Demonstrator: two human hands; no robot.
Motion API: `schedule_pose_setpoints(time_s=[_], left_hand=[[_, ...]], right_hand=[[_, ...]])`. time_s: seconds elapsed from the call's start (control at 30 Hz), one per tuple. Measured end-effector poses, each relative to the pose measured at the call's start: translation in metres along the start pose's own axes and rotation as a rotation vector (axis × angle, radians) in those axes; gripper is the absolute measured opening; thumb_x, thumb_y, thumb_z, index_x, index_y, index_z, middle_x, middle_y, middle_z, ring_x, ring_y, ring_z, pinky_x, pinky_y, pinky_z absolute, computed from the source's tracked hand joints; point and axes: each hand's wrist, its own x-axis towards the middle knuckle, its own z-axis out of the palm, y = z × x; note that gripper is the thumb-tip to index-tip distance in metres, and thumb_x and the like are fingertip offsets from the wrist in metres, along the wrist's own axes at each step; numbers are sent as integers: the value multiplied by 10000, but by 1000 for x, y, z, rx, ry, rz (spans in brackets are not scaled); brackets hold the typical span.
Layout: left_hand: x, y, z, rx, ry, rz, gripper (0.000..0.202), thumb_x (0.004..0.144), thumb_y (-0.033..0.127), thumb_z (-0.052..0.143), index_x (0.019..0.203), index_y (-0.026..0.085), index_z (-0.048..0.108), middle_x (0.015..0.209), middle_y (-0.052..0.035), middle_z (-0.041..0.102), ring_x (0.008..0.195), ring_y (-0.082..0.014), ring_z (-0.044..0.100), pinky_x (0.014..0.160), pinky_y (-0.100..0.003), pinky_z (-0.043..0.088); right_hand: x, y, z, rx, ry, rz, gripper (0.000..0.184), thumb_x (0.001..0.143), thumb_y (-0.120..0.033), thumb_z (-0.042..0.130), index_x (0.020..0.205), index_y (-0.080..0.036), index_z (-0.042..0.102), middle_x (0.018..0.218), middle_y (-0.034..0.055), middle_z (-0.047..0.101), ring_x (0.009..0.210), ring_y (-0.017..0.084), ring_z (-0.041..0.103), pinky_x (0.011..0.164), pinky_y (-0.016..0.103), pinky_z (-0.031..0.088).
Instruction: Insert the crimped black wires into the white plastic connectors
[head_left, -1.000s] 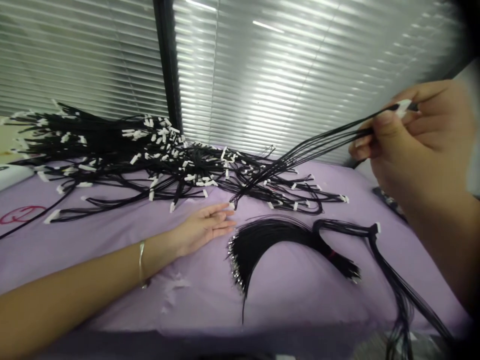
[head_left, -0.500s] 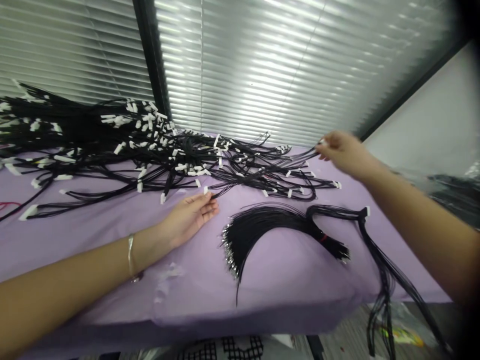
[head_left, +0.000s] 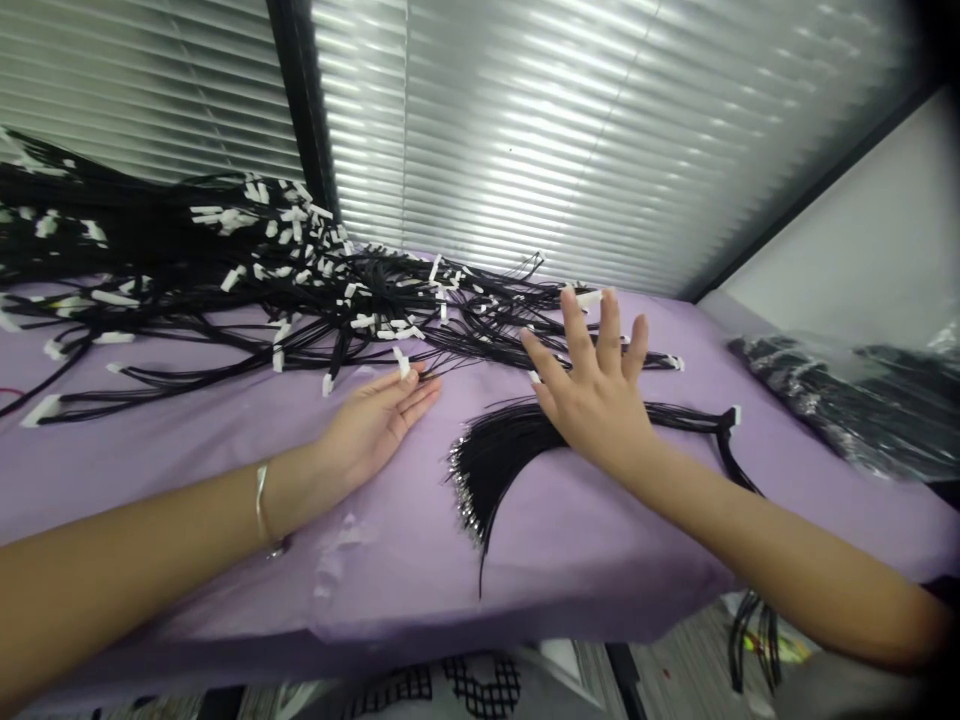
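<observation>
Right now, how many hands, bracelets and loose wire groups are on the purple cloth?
Hands: 2 (left hand lying flat, right hand with fingers spread)
Bracelets: 1 (bracelet on the left wrist)
Loose wire groups: 3 (tangled pile, fanned bundle, draped harness)
Total: 6

A single head-worn view looks forward and down over the table (head_left: pixel 562 560), close enough that both forearms fill the lower frame. It faces the blinds (head_left: pixel 562 150) at 12 o'clock. The left hand (head_left: pixel 375 420) enters from 8 o'clock, the right hand (head_left: pixel 600 400) from 4.
</observation>
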Motion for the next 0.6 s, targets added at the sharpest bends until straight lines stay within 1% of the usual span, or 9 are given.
schedule_pose_setpoints(time_s=[0.07,0.13,0.2,0.23,0.27,0.3,0.4,0.5,0.6], left_hand=[[-1,-1,0,8,1,2,142,830,40,565,786,102,686,982,-66,663,963,-207,654,966,-345,496],[-1,-2,0,13,-3,-5,130,827,44,574,783,96,685,979,-71,662,950,-207,659,968,-349,493],[0,-3,0,29,-9,-19,145,830,41,564,756,88,679,959,-78,664,942,-214,661,958,-349,496],[1,-3,0,41,-14,-28,159,838,42,551,745,83,673,942,-86,667,940,-220,661,948,-348,500],[1,-3,0,53,-21,-35,170,848,52,538,741,78,667,924,-100,670,941,-227,661,936,-349,505],[2,-3,1,64,-28,-41,176,859,69,530,738,73,659,910,-114,672,943,-235,660,923,-351,509],[2,-2,2,80,-32,-39,179,877,116,525,740,78,634,920,-129,672,921,-228,666,902,-360,517],[0,0,3,96,-20,-23,160,875,107,525,749,104,623,930,-85,671,846,-165,672,908,-342,511],[-3,0,3,118,-23,-9,152,870,99,527,760,111,632,884,-66,673,775,-131,667,899,-330,510]], right_hand=[[0,-3,-4,-17,-171,58,614,812,-279,560,1393,-203,380,1551,118,91,1342,508,139,981,709,207],[2,-7,-6,49,-373,120,572,825,-273,537,1365,-129,415,1532,188,121,1222,525,358,858,658,376],[8,-12,-3,167,-526,127,437,860,-233,470,1267,-79,504,1415,266,350,1047,447,541,756,546,457],[13,-14,0,228,-571,108,366,871,-211,442,1191,-74,557,1301,266,479,981,397,583,748,498,463],[18,-15,5,282,-601,78,305,875,-195,429,1098,-81,604,1164,239,577,940,352,604,761,459,459],[23,-14,10,333,-624,45,262,871,-193,442,1028,-101,630,1076,201,621,936,313,607,781,410,454],[37,-5,29,510,-676,-25,194,821,-226,547,981,-162,638,1013,109,647,891,204,603,759,277,431],[42,9,39,679,-714,-66,221,771,-261,601,976,-182,619,894,49,657,749,147,584,643,229,415],[40,16,43,798,-720,-84,159,761,-273,590,877,-170,621,814,34,640,687,132,557,594,224,400]])
